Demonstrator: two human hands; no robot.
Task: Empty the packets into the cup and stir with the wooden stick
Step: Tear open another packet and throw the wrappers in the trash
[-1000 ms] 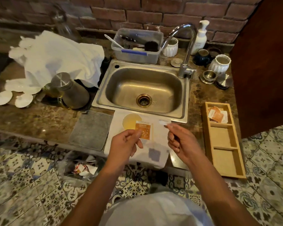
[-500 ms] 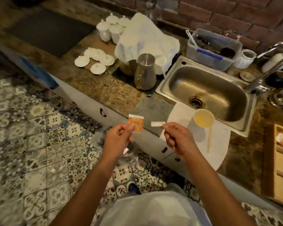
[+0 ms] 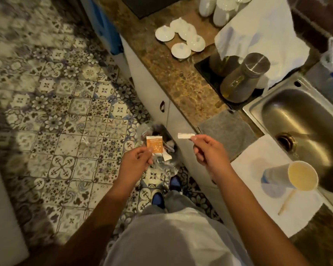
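My left hand [image 3: 136,160] pinches an orange packet [image 3: 154,144] by its lower edge, out over the tiled floor. My right hand [image 3: 208,150] grips a small white torn-off strip [image 3: 185,135], a little to the right of the packet. Both hands hover above a clear plastic bag [image 3: 158,148] on the floor that has scraps in it. The paper cup [image 3: 294,178], holding pale yellow liquid, stands on a white napkin [image 3: 258,156] at the counter's edge, right of my right hand. The wooden stick [image 3: 287,201] lies on the napkin beside the cup.
A steel sink [image 3: 304,120] lies behind the cup. A metal jug [image 3: 242,77], a white cloth [image 3: 261,33], several white lids [image 3: 181,38] and a grey mat [image 3: 227,131] sit on the brown stone counter [image 3: 173,72]. White cabinet fronts [image 3: 152,89] drop to the patterned floor.
The view has swung left and down, from the sink to the floor. Both hands have moved away from the cup and off the counter, still holding the packet and the strip.
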